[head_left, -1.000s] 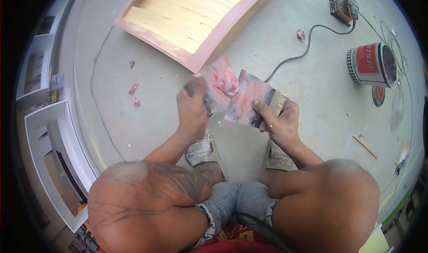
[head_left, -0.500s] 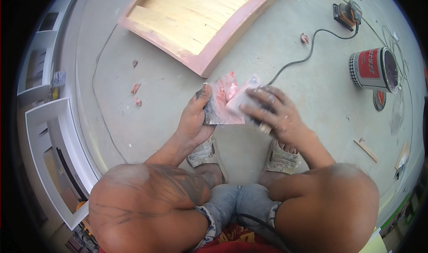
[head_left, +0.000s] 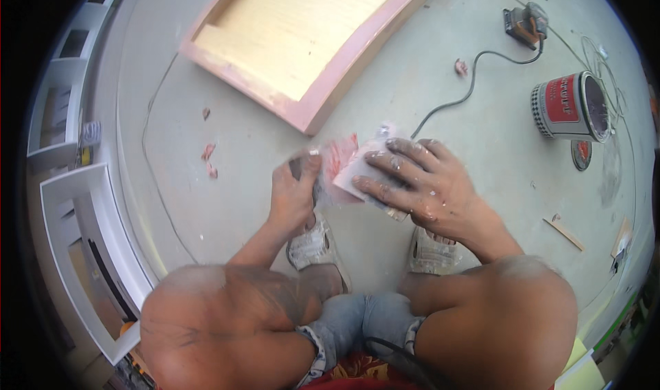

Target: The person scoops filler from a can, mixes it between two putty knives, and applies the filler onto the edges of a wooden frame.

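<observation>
Since a second ago the right hand (head_left: 433, 187) has rolled knuckles-up, fingers spread over a flat, white-smeared spreader (head_left: 359, 168) now overlapping the thin, pink-streaked rectangular blade (head_left: 337, 194) pinched in the left hand (head_left: 294, 192), apparently working the reddish-pink paste (head_left: 344, 150) between them.

Near the centre of the frame, a flat scraper (head_left: 331, 189), slightly blurred, bore smears of red and pink paste (head_left: 343, 149). A second scraper (head_left: 359, 168), its face whitish-pink, slanted across the first one's right side.
</observation>
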{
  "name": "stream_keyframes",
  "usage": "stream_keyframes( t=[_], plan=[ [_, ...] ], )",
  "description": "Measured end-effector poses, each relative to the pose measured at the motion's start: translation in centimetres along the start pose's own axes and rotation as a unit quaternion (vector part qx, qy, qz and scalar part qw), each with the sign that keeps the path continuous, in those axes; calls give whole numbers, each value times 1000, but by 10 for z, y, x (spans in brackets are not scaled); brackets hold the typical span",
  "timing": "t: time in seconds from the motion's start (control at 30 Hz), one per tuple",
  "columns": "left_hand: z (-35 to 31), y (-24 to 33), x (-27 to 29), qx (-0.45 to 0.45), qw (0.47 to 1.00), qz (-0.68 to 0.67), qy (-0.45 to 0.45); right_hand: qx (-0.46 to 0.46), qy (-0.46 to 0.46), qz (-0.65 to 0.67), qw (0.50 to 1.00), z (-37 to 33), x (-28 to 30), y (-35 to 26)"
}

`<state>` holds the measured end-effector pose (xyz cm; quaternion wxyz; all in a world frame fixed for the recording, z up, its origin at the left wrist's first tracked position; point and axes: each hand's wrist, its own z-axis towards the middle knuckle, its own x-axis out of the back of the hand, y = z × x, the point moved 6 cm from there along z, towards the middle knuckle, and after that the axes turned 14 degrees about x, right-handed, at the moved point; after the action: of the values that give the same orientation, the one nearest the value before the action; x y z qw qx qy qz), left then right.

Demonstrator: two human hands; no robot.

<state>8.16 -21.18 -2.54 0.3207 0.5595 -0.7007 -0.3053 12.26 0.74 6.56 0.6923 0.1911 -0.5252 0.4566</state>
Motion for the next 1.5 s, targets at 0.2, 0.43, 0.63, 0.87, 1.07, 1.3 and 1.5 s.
stream_keyframes(
  t=[0.2,0.43,0.63,0.87,1.07,1.3,1.5],
  plan=[
    [-2,11,7,42,957,-261,-120,1,26,51,998,-6,3,4],
    [-7,10,-43,132,875,-362,-293,-9,175,31,984,-18,-42,7],
    [-2,20,-23,99,863,-424,-255,-26,216,9,976,-24,-15,5],
    [-2,14,-39,114,891,-335,-285,-53,236,21,970,-18,-44,19],
    [5,43,-4,37,908,-344,-235,-309,351,355,810,-29,-22,26],
    [8,52,-9,-78,948,-296,-92,-484,354,528,601,-43,-56,11],
    [-39,45,-44,-167,979,119,-24,-528,416,444,593,-57,-51,46]
  ],
)
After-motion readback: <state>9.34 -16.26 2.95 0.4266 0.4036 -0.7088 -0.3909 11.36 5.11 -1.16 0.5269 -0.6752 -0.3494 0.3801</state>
